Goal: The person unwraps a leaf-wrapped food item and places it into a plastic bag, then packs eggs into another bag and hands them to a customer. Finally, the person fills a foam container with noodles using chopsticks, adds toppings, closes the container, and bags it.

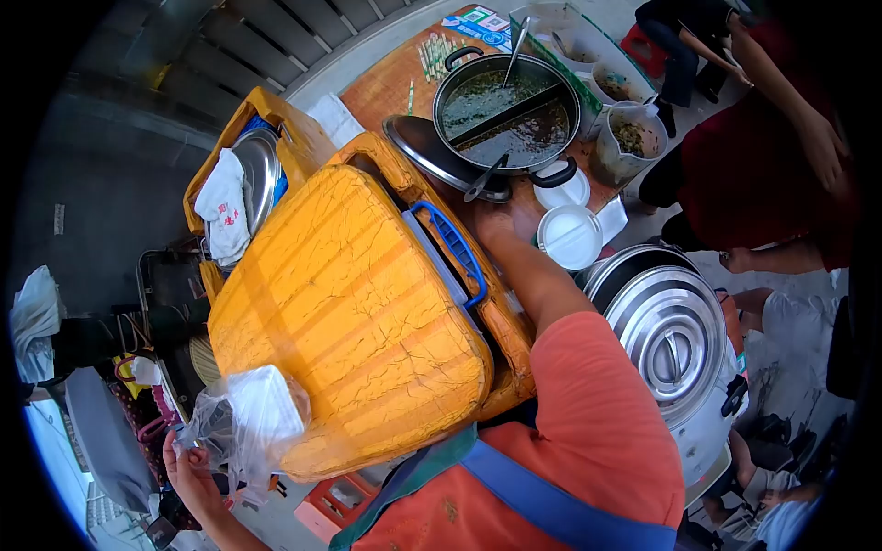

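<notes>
At the lower left, my left hand [191, 466] pinches the edge of a clear plastic bag [213, 421]. A white box or stack of containers [266, 406] shows through the bag, resting against a big cracked yellow lid [349, 312] with a blue handle [452, 253]. My right arm stretches up past this lid. My right hand [496, 220] is beside a dark pot lid [427, 147] and a ladle [485, 178], its fingers hidden. Close by are round white tubs [570, 237] and a divided pot [505, 110] of broth.
Sauce jugs [630, 142] and a green-edged bin [560, 41] stand beyond the pot. At right is a large steel pot with a ringed lid [666, 331]. A yellow box holds a white cloth [225, 207]. A red stool [335, 505] stands below; people [753, 174] are at right.
</notes>
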A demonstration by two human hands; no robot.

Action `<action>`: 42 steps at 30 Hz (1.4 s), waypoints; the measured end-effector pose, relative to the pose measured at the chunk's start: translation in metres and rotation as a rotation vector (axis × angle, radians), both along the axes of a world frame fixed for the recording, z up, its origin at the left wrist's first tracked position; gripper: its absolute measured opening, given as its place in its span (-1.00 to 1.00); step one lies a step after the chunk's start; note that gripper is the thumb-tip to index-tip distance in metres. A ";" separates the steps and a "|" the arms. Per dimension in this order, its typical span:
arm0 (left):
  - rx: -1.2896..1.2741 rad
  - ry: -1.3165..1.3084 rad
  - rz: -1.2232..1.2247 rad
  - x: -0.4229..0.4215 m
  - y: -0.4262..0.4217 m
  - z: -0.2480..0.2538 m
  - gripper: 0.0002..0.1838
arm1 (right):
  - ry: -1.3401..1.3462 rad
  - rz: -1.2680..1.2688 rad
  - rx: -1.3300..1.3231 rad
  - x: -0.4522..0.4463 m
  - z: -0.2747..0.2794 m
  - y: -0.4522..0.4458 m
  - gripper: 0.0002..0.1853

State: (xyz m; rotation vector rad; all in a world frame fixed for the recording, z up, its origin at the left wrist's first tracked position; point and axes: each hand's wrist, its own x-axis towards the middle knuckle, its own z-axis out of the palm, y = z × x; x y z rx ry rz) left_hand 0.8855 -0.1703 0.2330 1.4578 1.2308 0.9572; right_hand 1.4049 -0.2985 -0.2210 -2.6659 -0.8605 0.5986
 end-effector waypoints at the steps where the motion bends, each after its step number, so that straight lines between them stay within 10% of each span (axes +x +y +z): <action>1: 0.007 0.019 -0.015 0.000 -0.001 -0.001 -0.63 | -0.128 -0.002 0.037 0.001 -0.001 0.006 -0.63; 14: 0.023 0.179 0.059 -0.013 -0.007 0.008 -0.55 | -0.441 0.042 0.207 0.003 -0.006 0.025 -0.62; 23: 0.057 -0.130 -0.171 -0.020 -0.004 0.031 -0.49 | 0.099 0.195 -0.123 -0.023 0.041 -0.017 -0.69; 28: -0.075 -0.427 -0.431 -0.049 0.020 0.041 -0.50 | 0.460 0.412 -0.290 -0.056 0.143 -0.097 -0.67; 29: -0.094 -0.488 -0.519 -0.053 0.029 0.038 -0.49 | 0.454 0.222 -0.318 -0.107 0.255 -0.106 -0.63; 32: -0.103 -0.548 -0.684 -0.084 0.048 0.032 -0.46 | 0.109 0.310 -0.419 -0.181 0.365 -0.145 -0.71; 36: -0.161 -0.642 -0.866 -0.112 0.068 0.017 -0.40 | 0.448 0.236 0.564 -0.314 0.494 -0.114 -0.90; 39: -0.209 -0.718 -0.938 -0.124 0.080 0.011 -0.47 | 0.388 0.630 0.921 -0.424 0.533 -0.024 -0.89; 42: -0.361 -0.883 -1.019 -0.133 0.095 0.001 -0.50 | 0.182 0.742 0.435 -0.474 0.509 0.068 -0.84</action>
